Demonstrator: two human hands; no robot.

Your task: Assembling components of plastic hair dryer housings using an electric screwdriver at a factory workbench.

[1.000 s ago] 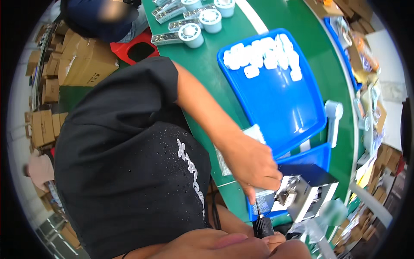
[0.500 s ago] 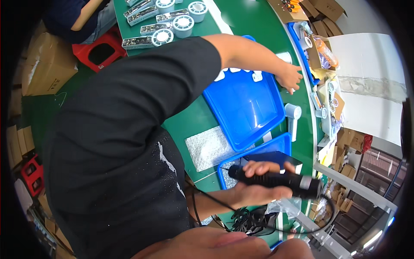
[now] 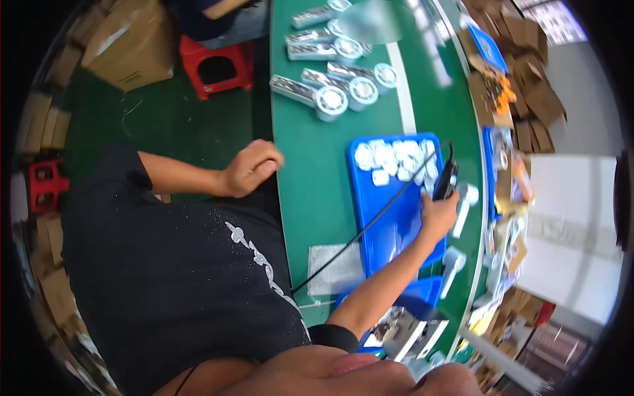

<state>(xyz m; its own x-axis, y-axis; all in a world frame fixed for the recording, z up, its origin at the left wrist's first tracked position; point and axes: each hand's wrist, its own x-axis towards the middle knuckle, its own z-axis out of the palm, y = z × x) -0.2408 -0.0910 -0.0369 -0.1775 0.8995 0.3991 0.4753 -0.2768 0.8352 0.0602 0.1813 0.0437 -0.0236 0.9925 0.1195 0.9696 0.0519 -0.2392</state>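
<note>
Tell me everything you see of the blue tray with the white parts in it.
Blue, shallow and glossy, the tray looks like plastic, with a raised rim and rounded corners. It lies open side up on the green table. White parts crowd its upper end in the picture. A black cord crosses above it; the right hand, holding a black tool, and its forearm cover part of the right side, contact unclear.

On the table (image 3: 317, 185), twelve o'clock being the view's top, small parts (image 3: 389, 157) are gathered at the tray's (image 3: 396, 228) twelve o'clock end. Around that tray, handheld devices (image 3: 330, 102) are laid at eleven, a similar device (image 3: 461, 214) at three, and a bubble-wrap sheet (image 3: 330, 269) near seven-thirty. A second tray (image 3: 429, 288) is placed near six.
</note>
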